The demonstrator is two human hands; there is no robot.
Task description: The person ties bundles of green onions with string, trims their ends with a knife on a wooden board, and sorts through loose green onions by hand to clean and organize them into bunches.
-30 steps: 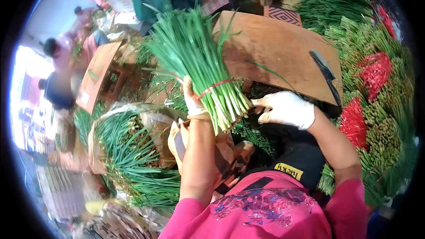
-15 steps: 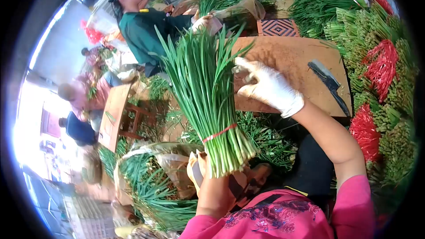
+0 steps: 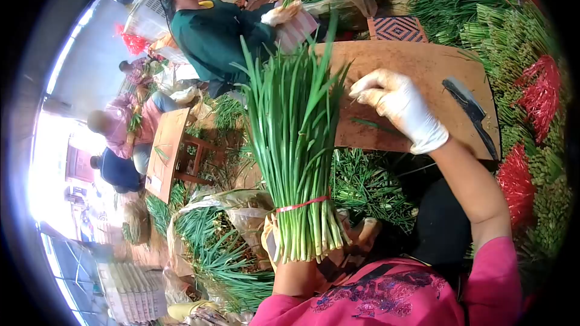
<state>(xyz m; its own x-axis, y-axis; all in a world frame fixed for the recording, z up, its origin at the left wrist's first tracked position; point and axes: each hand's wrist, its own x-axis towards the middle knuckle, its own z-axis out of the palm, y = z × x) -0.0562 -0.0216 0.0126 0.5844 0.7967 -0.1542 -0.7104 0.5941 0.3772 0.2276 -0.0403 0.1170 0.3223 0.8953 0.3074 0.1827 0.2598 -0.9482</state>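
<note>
A thick bundle of long green stalks [image 3: 293, 127], tied with a red band [image 3: 302, 204] near its pale cut ends, stands upright before me. My left hand [image 3: 270, 238] is around its lower part, mostly hidden behind the stalks. To the right of the leaves, over the wooden table [image 3: 417, 60], my right hand [image 3: 396, 105] in a white glove has its fingertips pinched together. Anything between those fingertips is too small to name. A dark-bladed knife [image 3: 468, 111] lies on the table's right side.
Piled green stalks [image 3: 513, 48] and red ribbon bunches [image 3: 515, 184] line the right. An open bag of greens [image 3: 217, 247] sits lower left. A co-worker in dark green [image 3: 211, 39] handles greens at the upper left. Other people sit beyond a small wooden table [image 3: 166, 154].
The bundle has turned more upright. My right hand has drawn away from the leaves, and its spread fingers have closed into a pinch. The whole view has shifted slightly.
</note>
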